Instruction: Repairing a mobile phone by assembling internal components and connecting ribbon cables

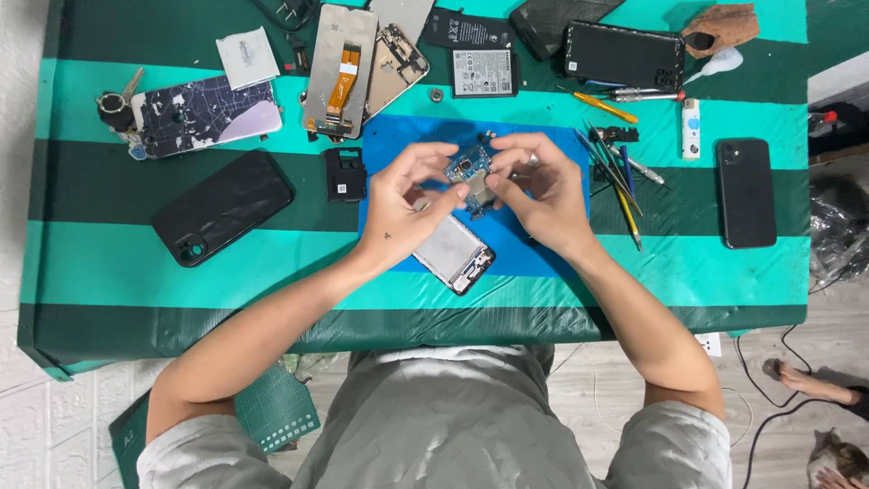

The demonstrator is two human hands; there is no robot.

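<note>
a small blue circuit board point(471, 175) is being held above the blue work mat point(552, 258) by both hands. the left hand point(405, 206) is being kept closed on the board's lower left edge, thumb and forefinger pinched together, the other fingers point(418, 156) curled above it. the right hand point(541, 188) is being closed on the board's right side, its fingertips pressed against the top and edge. the board is being carried tilted, just over the middle of the mat, clear of the surface.

beneath the left hand a stripped phone frame point(455, 253) is lying on the mat, partly hidden by the wrist. the mat is being borne by a counter point(109, 272) covered in green and teal stripes.

to the left, a black phone case point(223, 206) is lying face down, and a cracked phone back point(204, 113) is resting further up. a display panel with an orange flex cable point(338, 71) is lying near the top, beside a black battery point(483, 71). a dark phone housing point(624, 55) is lying at the upper right. tweezers and screwdrivers point(615, 167) are lying just right of the mat, and a black phone point(746, 192) is lying well apart at the far right. no tray or box is being used; the parts are lying loose on the counter.
</note>
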